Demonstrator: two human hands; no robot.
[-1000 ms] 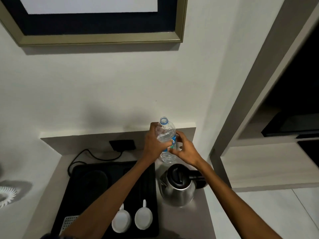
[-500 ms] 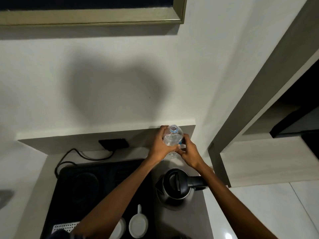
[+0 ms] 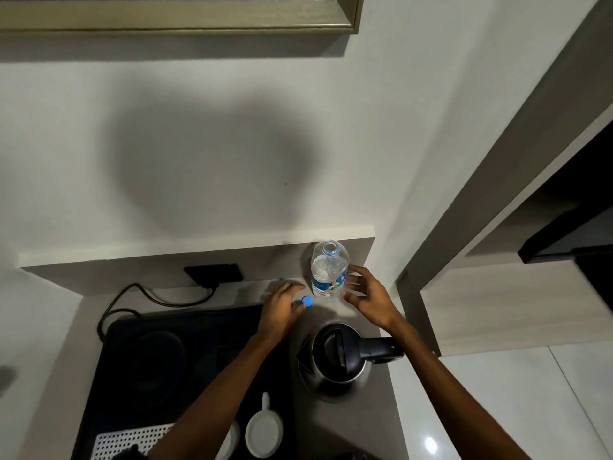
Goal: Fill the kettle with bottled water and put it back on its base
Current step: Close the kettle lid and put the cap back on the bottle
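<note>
The clear water bottle (image 3: pixel 328 273) with a blue label stands upright and uncapped on the grey counter (image 3: pixel 351 423), by the back wall. My left hand (image 3: pixel 282 308) is just left of it, palm down, pinching the blue cap (image 3: pixel 307 301) at its fingertips, low over the counter. My right hand (image 3: pixel 366 295) hovers at the bottle's right side with fingers spread and blurred; it does not grip the bottle. The steel kettle (image 3: pixel 336 358), black lid closed and handle pointing right, sits on the counter in front of the bottle. Its round base (image 3: pixel 159 353) lies on the black tray.
The black tray (image 3: pixel 109 376) fills the counter's left half and holds two white cups (image 3: pixel 263 434) and a perforated white mat (image 3: pixel 132 441). A cable (image 3: pixel 146 295) runs to a wall socket (image 3: pixel 214 273). A wall edge and shelf stand at the right.
The bottle has been set down on the counter and both hands have come off it. The blue cap now shows at my left fingertips.
</note>
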